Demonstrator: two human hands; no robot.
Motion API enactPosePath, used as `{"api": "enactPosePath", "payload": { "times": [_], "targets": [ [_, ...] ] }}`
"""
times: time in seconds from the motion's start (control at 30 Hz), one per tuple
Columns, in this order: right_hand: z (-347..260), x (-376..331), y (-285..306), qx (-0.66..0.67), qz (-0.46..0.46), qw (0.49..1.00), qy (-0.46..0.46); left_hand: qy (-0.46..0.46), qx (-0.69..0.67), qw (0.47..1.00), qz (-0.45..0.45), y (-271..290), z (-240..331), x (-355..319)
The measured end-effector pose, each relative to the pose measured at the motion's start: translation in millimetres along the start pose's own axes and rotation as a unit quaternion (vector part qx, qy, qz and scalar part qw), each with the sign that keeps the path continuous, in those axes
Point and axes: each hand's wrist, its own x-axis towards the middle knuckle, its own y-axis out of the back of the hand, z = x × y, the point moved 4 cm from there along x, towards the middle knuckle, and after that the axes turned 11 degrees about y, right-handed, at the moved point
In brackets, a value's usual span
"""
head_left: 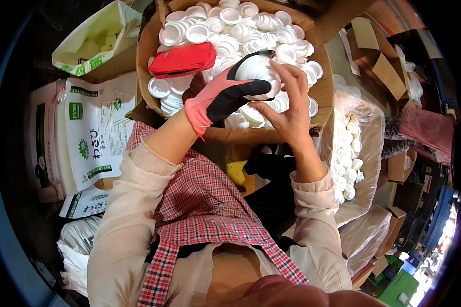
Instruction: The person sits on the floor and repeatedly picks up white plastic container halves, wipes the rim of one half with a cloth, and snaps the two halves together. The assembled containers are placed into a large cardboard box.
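In my left hand [221,97], which wears a pink and black work glove, is a small stack of white round plastic lids [257,75]. The glove's thumb and fingers wrap round the stack from the left. My bare right hand [292,107] curves about the stack's right side, its thumb low and its fingertips at the upper edge. Both hands are above a large cardboard box [320,77] full of loose white lids [230,46]. On the lids to the left lies a red zip pouch [183,60].
Right of the box stands a plastic-lined carton [371,148] holding stacked white lids [349,158]. At the left are a white and green printed bag [95,46] with pale pieces inside and printed white sheeting [95,125]. Open cardboard boxes [386,71] are at the upper right.
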Motion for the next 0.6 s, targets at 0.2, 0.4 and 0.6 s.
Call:
{"api": "enactPosePath", "payload": {
  "times": [0.2, 0.4, 0.6],
  "targets": [
    [25.1, -4.9, -3.2, 0.431, 0.055, 0.868, -0.242, -0.025, -0.069, 0.996, -0.047, 3.8, 0.0, 2.4],
    [20.1, -14.0, 3.7, 0.448, 0.013, 0.865, -0.227, 0.076, -0.164, 0.984, -0.004, 29.7, -24.9, 5.6],
    [30.0, -51.1, 75.2, 0.199, 0.080, 0.943, -0.254, -0.112, 0.102, 0.986, -0.071, -18.2, -24.3, 18.3]
  ]
}}
